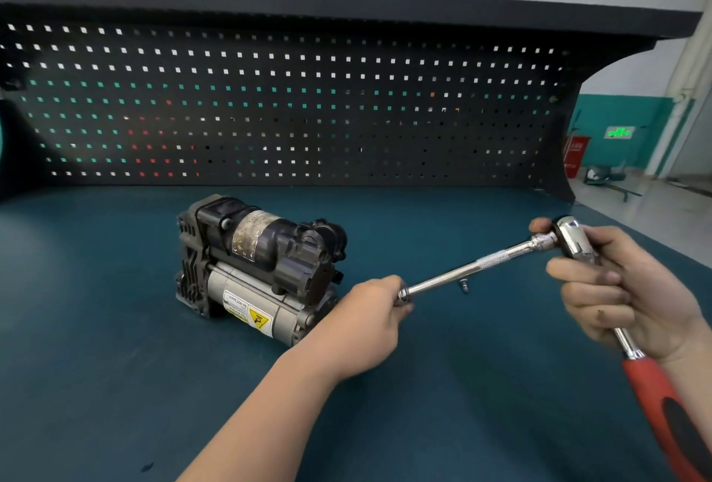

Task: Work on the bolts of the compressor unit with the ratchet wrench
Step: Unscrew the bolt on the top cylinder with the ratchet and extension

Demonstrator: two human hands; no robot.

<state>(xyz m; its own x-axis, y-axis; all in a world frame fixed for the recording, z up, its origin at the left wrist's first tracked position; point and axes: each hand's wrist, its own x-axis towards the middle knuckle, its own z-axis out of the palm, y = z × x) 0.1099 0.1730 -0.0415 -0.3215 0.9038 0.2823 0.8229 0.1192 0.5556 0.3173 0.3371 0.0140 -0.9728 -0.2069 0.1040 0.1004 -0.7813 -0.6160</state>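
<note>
The compressor unit (258, 265), black and silver with a yellow warning label, lies on the dark teal bench top left of centre. My right hand (620, 296) grips the chrome head and neck of the ratchet wrench (574, 240); its red and black handle (670, 408) runs down to the lower right. A long chrome extension bar (477, 265) sticks out of the ratchet head toward the left. My left hand (370, 323) pinches the bar's far end, just right of the compressor. The tool is held above the bench, apart from the unit. A small loose bolt (464, 285) lies on the mat under the bar.
A black pegboard (289, 107) closes off the back of the bench, with a dark shelf (346, 3) overhanging it. The bench's right edge (632, 227) drops to a workshop floor with a red bin (576, 155).
</note>
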